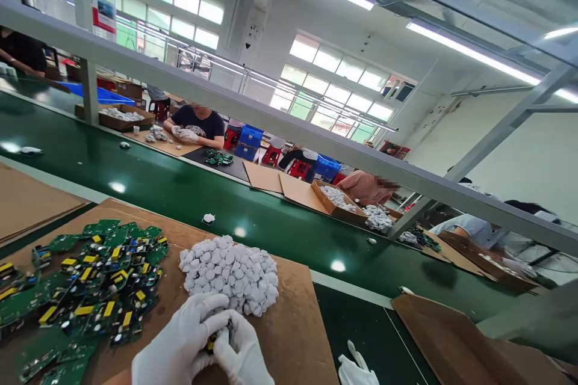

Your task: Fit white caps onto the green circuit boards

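In white gloves, my left hand (178, 337) and my right hand (241, 352) meet at the bottom centre. Their fingers close together around a small circuit board (211, 343); only a yellow part and some dark bits of it show, the rest being covered by the fingers. Just beyond my hands rises a heap of small white plastic pieces (230, 271). To the left lie many green circuit boards (108, 283) with yellow and black components, loosely piled. Both heaps rest on a brown cardboard sheet (298, 313).
A green conveyor belt (271, 234) runs across beyond the cardboard, carrying a few spaced white pieces, one (208, 218) nearby. White gloves (356, 370) lie at lower right, beside bent cardboard (442, 331). A grey metal bar (289, 126) crosses overhead. Co-workers (198, 126) sit opposite.
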Demonstrator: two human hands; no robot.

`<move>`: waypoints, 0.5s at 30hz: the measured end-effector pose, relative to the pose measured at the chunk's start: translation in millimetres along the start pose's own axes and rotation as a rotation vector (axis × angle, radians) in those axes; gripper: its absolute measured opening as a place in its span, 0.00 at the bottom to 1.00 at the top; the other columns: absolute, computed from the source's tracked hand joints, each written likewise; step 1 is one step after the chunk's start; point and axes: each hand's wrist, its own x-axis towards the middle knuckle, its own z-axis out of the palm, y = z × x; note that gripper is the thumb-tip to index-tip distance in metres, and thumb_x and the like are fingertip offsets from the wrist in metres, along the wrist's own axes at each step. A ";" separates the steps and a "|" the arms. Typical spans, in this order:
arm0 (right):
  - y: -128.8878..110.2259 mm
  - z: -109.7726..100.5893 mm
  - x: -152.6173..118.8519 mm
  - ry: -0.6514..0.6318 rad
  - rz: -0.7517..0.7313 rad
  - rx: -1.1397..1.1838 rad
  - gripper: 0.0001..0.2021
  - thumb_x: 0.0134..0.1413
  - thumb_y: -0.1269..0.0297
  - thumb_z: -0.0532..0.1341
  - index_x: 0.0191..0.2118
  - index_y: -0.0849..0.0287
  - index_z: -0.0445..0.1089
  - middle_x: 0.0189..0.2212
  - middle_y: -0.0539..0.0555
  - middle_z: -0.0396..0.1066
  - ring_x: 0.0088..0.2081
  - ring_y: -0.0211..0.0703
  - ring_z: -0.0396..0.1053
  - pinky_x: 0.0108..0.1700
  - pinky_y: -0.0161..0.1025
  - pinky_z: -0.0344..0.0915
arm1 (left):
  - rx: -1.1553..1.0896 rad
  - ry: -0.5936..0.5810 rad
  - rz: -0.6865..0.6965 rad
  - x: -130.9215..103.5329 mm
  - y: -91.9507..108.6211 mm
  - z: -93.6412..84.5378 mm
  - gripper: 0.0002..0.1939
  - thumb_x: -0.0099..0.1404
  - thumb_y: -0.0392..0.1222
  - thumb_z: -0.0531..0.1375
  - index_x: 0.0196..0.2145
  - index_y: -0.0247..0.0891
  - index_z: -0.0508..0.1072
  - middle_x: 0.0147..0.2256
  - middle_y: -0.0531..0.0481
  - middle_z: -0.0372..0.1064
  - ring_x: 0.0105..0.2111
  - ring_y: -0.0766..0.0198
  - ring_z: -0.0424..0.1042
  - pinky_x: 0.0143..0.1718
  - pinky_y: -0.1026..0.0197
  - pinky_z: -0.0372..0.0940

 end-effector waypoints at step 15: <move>33.7 -20.5 -12.9 0.012 0.103 0.224 0.21 0.43 0.46 0.68 0.26 0.59 0.65 0.22 0.46 0.63 0.26 0.35 0.65 0.27 0.34 0.64 | -0.097 -0.090 -0.085 -17.3 -6.0 5.3 0.32 0.52 0.29 0.64 0.54 0.49 0.68 0.54 0.47 0.70 0.51 0.53 0.72 0.50 0.56 0.70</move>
